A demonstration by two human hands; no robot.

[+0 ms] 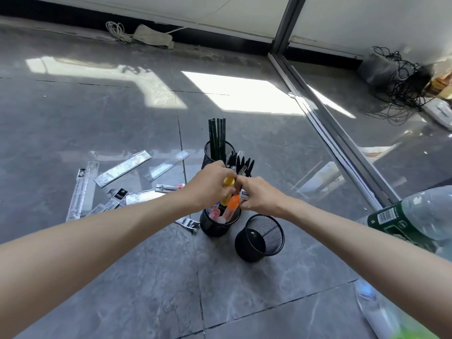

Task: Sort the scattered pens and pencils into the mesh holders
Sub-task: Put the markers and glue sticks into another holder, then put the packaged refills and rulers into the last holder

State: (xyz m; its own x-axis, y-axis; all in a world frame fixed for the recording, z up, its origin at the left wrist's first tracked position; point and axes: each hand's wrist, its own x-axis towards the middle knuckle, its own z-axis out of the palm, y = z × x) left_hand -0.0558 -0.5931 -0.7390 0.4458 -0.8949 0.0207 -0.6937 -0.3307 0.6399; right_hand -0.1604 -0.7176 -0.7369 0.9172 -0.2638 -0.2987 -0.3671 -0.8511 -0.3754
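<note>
Several black mesh holders stand on the grey tiled floor. The far holder (209,152) carries dark green pencils (217,138). Behind my hands, black pens (244,165) stick up from another holder. The near holder (215,226) contains coloured markers, among them an orange one (233,204). My left hand (210,184) grips a yellow marker (228,181) above that holder. My right hand (256,196) pinches a small white-and-grey item (244,194) right beside it. A fourth mesh holder (260,238) leans tilted at the right with nothing visible inside.
Rulers in clear sleeves (122,168) and torn packaging (80,194) lie scattered on the floor to the left. A green-labelled plastic bottle (411,221) sits at the right edge. A glass partition rail (325,126) runs diagonally. Tangled black cables (403,86) lie far right.
</note>
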